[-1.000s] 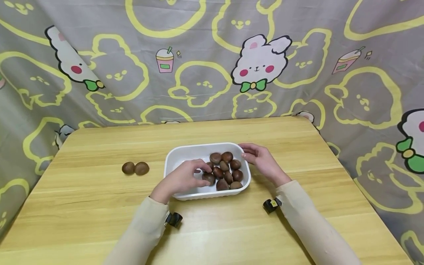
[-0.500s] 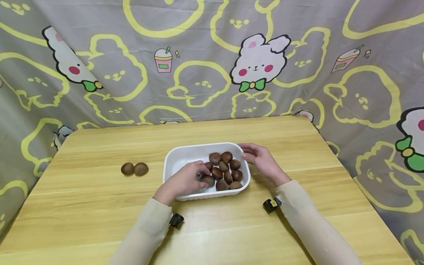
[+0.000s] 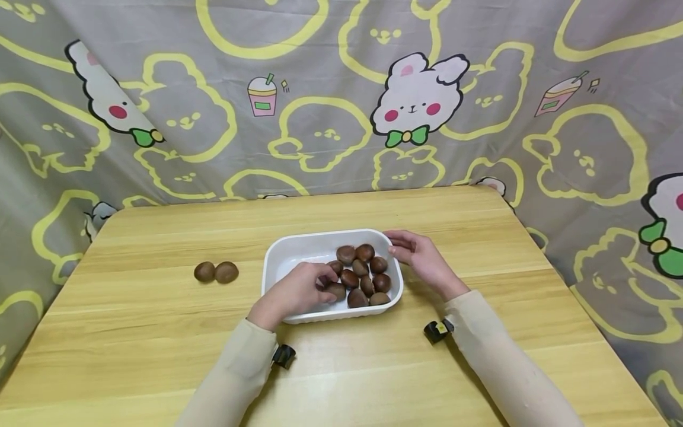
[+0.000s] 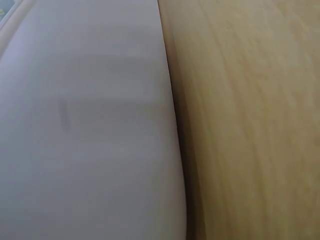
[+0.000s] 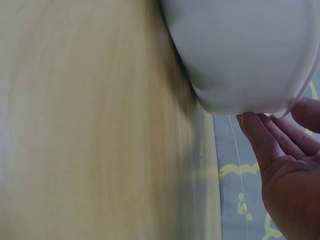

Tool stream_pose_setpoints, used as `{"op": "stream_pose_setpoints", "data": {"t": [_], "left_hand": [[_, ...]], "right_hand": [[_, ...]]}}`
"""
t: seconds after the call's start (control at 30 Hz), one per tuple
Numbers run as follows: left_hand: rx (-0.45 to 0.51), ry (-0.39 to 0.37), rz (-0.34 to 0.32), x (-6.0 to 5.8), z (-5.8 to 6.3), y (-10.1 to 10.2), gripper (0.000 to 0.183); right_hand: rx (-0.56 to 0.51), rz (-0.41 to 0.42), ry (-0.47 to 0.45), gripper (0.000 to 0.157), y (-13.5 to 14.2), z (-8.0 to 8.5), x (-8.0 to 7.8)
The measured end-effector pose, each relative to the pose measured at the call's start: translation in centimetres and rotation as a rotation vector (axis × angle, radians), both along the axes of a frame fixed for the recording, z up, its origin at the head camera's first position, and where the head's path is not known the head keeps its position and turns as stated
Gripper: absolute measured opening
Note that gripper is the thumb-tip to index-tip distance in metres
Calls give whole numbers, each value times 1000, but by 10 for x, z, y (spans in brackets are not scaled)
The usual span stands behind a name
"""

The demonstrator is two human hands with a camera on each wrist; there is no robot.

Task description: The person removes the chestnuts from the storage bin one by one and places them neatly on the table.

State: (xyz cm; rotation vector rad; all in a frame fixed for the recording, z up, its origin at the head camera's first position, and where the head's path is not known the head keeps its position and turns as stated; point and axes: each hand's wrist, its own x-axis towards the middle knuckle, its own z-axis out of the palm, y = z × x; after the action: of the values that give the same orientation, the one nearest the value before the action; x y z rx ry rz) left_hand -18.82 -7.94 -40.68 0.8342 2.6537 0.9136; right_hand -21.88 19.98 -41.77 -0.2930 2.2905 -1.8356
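Observation:
A white rectangular plastic tray (image 3: 304, 238) stands on the table, with several brown chestnuts (image 3: 349, 279) gathered in its right half. My left hand (image 3: 294, 290) reaches over the tray's near wall, thumb and fingers curled about a chestnut (image 3: 335, 290), which they partly hide. At the right end my right hand (image 3: 424, 258) holds the tray, its thumb at the rim and fingers against the outer wall. The right wrist view shows those fingers (image 5: 260, 135) touching the white wall. Only the tray's outer side (image 4: 100, 125) and the table fill the left wrist view.
Two chestnuts (image 3: 216, 272) lie side by side on the wooden table (image 3: 133, 344), left of the tray. Behind the table and along its sides hangs a grey patterned curtain (image 3: 320, 160). A small black camera (image 3: 437, 331) is strapped at each wrist.
My left hand has shifted slightly right and lower into the tray, its thumb and fingertips closing at the chestnut. The right hand stays at the tray's end.

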Motion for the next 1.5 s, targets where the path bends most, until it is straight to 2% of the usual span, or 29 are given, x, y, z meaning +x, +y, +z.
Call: {"op": "stream_pose_setpoints", "data": {"t": [0.4, 0.57, 0.83, 0.97, 1.1, 1.5], "left_hand": [[5, -21, 16, 2, 1, -2, 25], [84, -26, 45, 3, 5, -7, 25], [265, -34, 62, 0, 11, -19, 24], [338, -21, 97, 0, 17, -30, 23], [390, -42, 142, 0, 23, -43, 23], [410, -28, 309, 7, 36, -91, 29]], "right_hand": [[1, -4, 1, 40, -1, 1, 1], [3, -6, 3, 40, -1, 1, 1], [4, -8, 1, 41, 0, 0, 1], [17, -6, -2, 41, 0, 1, 1], [13, -8, -3, 40, 0, 1, 1], [-17, 7, 9, 40, 1, -2, -2]]}}
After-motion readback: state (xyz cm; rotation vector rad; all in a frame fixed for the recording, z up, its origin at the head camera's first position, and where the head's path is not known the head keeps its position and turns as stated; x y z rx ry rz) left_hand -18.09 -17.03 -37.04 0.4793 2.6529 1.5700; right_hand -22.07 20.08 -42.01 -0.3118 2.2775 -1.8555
